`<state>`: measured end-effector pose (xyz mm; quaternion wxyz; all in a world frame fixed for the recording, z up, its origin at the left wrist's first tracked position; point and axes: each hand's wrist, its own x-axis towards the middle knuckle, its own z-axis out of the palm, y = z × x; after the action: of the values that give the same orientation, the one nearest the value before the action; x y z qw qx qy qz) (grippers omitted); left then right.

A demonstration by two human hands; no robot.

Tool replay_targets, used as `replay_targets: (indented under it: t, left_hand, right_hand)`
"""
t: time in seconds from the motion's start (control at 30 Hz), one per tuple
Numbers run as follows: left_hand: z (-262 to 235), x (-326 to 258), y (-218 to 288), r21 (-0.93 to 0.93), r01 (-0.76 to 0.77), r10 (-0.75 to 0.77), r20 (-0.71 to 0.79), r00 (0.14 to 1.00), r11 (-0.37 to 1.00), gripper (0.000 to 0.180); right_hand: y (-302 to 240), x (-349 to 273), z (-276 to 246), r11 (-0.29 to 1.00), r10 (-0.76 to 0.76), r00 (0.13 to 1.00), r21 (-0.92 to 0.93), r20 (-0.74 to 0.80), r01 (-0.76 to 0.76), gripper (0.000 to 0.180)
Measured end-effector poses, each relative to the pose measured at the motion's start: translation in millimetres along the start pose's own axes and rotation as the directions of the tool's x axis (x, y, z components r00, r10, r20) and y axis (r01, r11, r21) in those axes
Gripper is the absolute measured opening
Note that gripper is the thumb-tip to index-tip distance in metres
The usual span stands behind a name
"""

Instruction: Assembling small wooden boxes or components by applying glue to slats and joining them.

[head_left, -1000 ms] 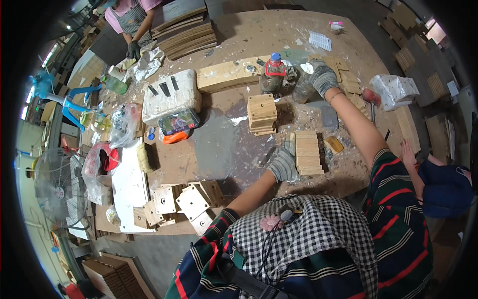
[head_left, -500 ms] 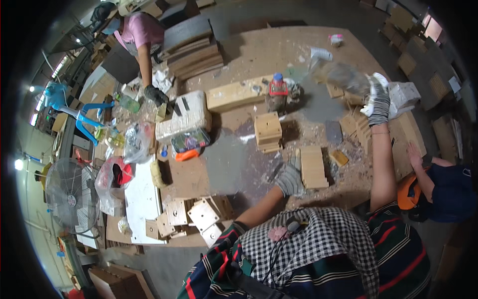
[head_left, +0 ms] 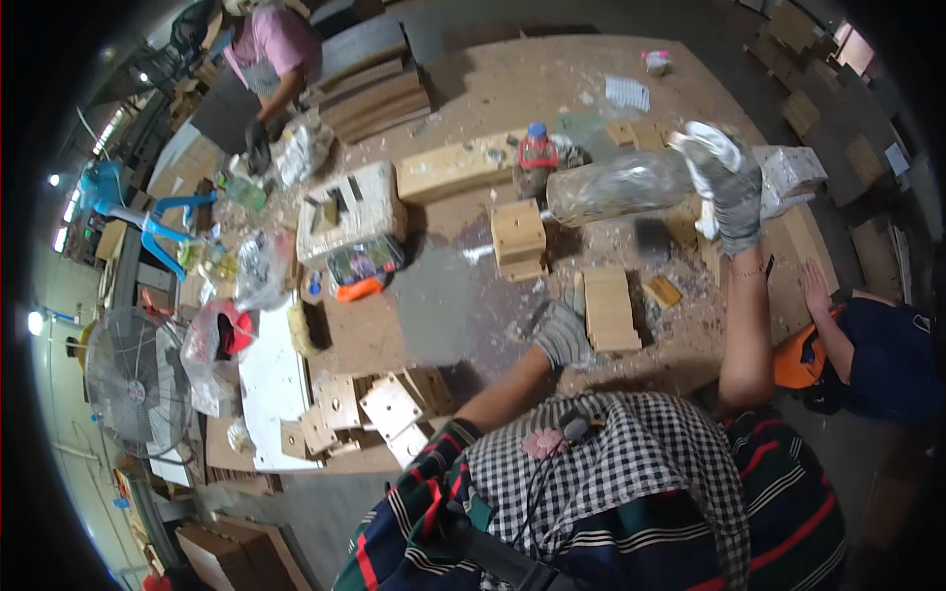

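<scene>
Working remotely, I clamp a clear bottle sideways in my R hand, L hand against the near wood stack, its grip unclear, w/ a 2nd stack up beyond and jumbled blocks at left apparently not yet stacked.

Two striped gloves, one blue-capped bottle
</scene>
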<state>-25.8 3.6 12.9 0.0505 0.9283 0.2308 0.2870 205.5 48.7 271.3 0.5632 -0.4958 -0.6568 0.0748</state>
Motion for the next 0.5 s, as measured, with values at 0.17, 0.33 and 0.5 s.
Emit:
replay_targets:
  t: [0.17, 0.33, 0.5]
  left_hand:
    - [20, -12, -8, -0.387, 0.277, -0.224, 0.178, 0.958, 0.879, 0.118]
    - [18, -7, -2, -0.483, 0.368, -0.274, 0.256, 0.927, 0.795, 0.122]
    - [-37, 41, 15, -0.461, 0.259, -0.233, 0.766, 0.599, -0.849, 0.094]
  right_hand:
    - [-18, 1, 35, 0.734, -0.236, 0.893, -0.532, 0.383, 0.422, 0.035]
    - [40, 0, -7, 0.97, 0.23, 0.969, 0.097, -0.088, -0.221, 0.015]
    - [57, -20, 6, 0.365, 0.678, 0.727, 0.908, -0.107, -0.207, 0.024]
